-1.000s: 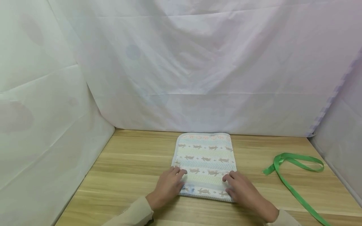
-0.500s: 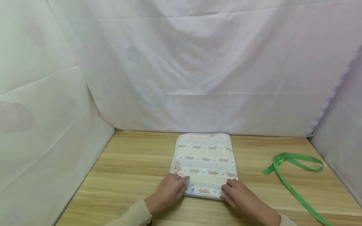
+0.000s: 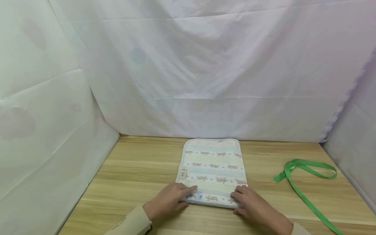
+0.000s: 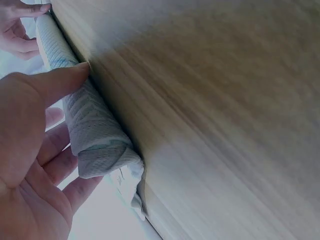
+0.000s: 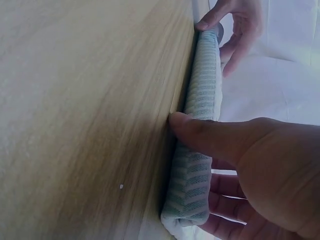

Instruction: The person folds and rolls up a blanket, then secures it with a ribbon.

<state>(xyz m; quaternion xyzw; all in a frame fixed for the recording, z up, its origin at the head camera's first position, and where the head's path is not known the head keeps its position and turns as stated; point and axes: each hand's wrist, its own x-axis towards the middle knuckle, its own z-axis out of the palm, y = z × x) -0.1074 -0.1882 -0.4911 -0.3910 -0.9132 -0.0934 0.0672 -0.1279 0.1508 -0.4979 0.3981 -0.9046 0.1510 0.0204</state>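
A white cloth (image 3: 215, 164) patterned with brown animal figures and pale zigzag bands lies on the table. Its near edge is turned into a thick roll (image 5: 197, 100). At the left end of this edge, my left hand (image 3: 168, 199) holds the roll, thumb on the near side and fingers behind it. My right hand (image 3: 254, 205) grips the right end the same way, its thumb (image 5: 187, 126) lying across the striped surface. A small paper-like tag (image 3: 183, 174) shows at the cloth's left side. The cloth's underside is hidden.
A green ribbon (image 3: 306, 200) lies looped on the wooden table (image 3: 135, 169) to the right of the cloth, one end running toward the front. White fabric sheets (image 3: 205, 71) hang at the back and both sides. The cloth's far edge lies close to the back sheet.
Both hands have drawn slightly nearer along the cloth's front edge, and the tag on the left has come into fuller view. My left hand has also shifted a little leftward. The ribbon stays put.
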